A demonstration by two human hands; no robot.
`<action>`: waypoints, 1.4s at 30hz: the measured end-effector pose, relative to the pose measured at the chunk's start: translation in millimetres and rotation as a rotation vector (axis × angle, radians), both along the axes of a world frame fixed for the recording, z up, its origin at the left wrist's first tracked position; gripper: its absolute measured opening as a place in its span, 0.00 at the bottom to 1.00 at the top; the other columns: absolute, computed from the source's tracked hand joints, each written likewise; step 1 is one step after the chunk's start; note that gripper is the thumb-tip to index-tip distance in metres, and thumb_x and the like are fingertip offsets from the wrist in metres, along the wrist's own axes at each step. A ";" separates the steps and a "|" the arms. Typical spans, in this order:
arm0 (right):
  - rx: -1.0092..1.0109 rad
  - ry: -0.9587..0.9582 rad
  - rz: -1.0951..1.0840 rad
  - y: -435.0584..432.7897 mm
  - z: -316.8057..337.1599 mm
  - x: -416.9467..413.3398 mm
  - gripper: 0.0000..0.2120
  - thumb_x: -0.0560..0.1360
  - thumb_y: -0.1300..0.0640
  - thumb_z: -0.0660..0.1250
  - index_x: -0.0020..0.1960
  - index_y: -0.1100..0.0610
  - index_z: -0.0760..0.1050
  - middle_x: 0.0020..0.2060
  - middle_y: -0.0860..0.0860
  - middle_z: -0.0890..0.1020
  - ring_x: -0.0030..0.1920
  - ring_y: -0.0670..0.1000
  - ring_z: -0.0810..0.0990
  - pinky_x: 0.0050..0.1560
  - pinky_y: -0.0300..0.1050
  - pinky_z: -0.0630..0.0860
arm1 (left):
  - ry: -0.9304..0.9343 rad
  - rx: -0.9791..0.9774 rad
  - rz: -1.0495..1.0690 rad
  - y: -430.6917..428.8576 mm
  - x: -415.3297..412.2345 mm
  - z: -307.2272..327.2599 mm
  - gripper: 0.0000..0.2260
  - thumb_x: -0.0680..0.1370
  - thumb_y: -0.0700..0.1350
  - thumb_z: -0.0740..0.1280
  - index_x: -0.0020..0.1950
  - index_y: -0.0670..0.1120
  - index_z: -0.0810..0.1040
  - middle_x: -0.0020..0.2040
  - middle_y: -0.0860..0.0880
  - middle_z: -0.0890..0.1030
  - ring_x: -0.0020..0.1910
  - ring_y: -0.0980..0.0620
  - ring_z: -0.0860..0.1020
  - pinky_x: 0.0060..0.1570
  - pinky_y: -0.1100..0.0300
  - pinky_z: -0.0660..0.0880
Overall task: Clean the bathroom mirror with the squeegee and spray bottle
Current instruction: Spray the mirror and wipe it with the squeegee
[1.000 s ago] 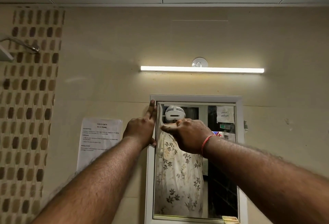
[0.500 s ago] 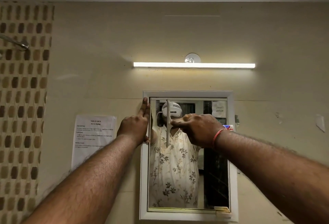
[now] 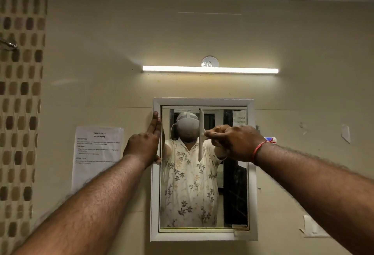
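A white-framed bathroom mirror (image 3: pixel 155 194) hangs on the beige wall. My right hand (image 3: pixel 235 142) grips a pale squeegee (image 3: pixel 201 125), whose blade stands vertical against the upper middle of the glass. My left hand (image 3: pixel 144 143) lies flat on the mirror's left frame near the top corner, fingers straight and together, holding nothing. The glass reflects a person in a floral shirt with a headset. No spray bottle is in view.
A lit tube light (image 3: pixel 210 70) is mounted above the mirror. A printed sheet (image 3: pixel 97 153) is taped to the wall at the left, beside a brown mosaic tile strip (image 3: pixel 20 113). A small red, white and blue item (image 3: pixel 271 139) sits behind my right wrist.
My right hand has drawn the upright squeegee rightward across the top of the glass, from the left edge to the middle. My left hand has stayed on the frame.
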State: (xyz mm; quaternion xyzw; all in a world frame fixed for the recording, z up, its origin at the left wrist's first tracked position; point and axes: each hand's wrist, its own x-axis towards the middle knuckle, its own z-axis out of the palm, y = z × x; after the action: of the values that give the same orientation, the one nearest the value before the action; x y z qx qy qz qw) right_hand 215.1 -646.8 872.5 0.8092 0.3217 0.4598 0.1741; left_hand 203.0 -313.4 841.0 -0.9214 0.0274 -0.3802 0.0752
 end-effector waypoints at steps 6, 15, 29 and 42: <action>0.040 -0.110 0.035 -40.0 -1.1 -25.4 0.24 0.77 0.52 0.73 0.72 0.42 0.81 0.50 0.47 0.89 0.34 0.48 0.85 0.27 0.30 0.63 | 0.017 0.001 -0.035 1.3 0.3 -7.1 0.69 0.71 0.52 0.86 0.89 0.48 0.32 0.84 0.51 0.19 0.53 0.45 0.84 0.52 0.51 0.84; 0.139 0.091 -0.334 -101.4 -1.3 -26.9 0.25 0.87 0.42 0.46 0.82 0.27 0.50 0.41 0.46 0.80 0.36 0.49 0.79 0.36 0.45 0.79 | 0.048 -0.006 -0.067 5.6 10.4 -20.5 0.72 0.68 0.52 0.88 0.88 0.49 0.31 0.82 0.54 0.17 0.50 0.46 0.84 0.49 0.50 0.85; 0.158 0.079 -0.463 -122.7 -4.2 -33.7 0.24 0.88 0.42 0.48 0.82 0.27 0.54 0.41 0.47 0.84 0.36 0.50 0.81 0.38 0.47 0.82 | 0.086 0.057 -0.057 7.7 1.8 -36.3 0.73 0.68 0.57 0.87 0.88 0.47 0.30 0.83 0.51 0.18 0.47 0.46 0.84 0.45 0.51 0.84; 0.068 0.072 -0.476 -118.1 -0.6 -38.3 0.25 0.89 0.44 0.49 0.84 0.30 0.50 0.37 0.44 0.77 0.34 0.45 0.78 0.37 0.43 0.81 | 0.066 0.035 -0.099 11.1 5.8 -50.1 0.73 0.68 0.53 0.88 0.88 0.46 0.31 0.83 0.51 0.18 0.46 0.45 0.84 0.45 0.51 0.83</action>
State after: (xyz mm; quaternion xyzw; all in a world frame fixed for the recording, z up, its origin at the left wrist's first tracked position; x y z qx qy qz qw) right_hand 176.8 -764.9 871.8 0.8835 0.1123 0.3871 0.2388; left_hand 208.8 -302.3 790.9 -0.9296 0.0820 -0.3523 0.0716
